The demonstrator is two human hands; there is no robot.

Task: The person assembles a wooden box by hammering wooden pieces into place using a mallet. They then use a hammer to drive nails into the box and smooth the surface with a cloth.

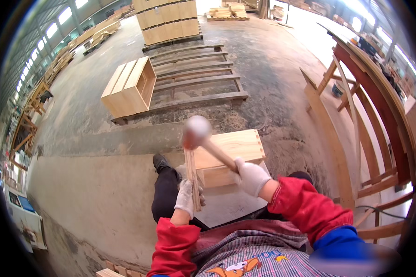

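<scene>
A mallet [197, 132] with a pale, reddish-sided head and a wooden handle is in my gloved right hand [253, 177], its fingers wrapped round the handle. The blurred head is over the far end of a narrow wooden board [191, 171]; whether they touch I cannot tell. My gloved left hand [185, 197] grips that board near its close end, holding it on edge along the left side of a light wooden box [231, 147]. The box is between my legs, with notched joints at its right corner. My right hand partly hides the box's near side.
Ahead, an open wooden box [128, 87] sits on the left end of a slatted pallet [198, 83]. Behind it rises a stack of wooden boxes [168, 21]. A wooden bench frame [374, 115] stands at right, and a white machine [25, 214] at far left.
</scene>
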